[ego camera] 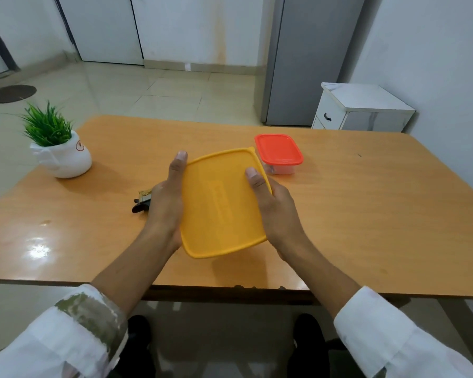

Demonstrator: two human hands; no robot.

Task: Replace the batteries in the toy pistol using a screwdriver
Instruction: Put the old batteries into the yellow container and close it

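A yellow-lidded container (221, 203) is held above the middle of the orange table (366, 214), tilted toward me so that only its lid shows. My left hand (167, 203) grips its left side and my right hand (273, 211) grips its right side, thumbs on top of the lid. Behind my left hand a small part of a black and gold object (142, 202), possibly the toy pistol, lies on the table; most of it is hidden. No screwdriver or batteries are in sight.
A small clear box with a red lid (279, 152) stands just behind the yellow container. A potted green plant in a white pot (59, 148) is at the table's far left. A white cabinet (361, 107) and grey fridge (306, 58) stand beyond the table.
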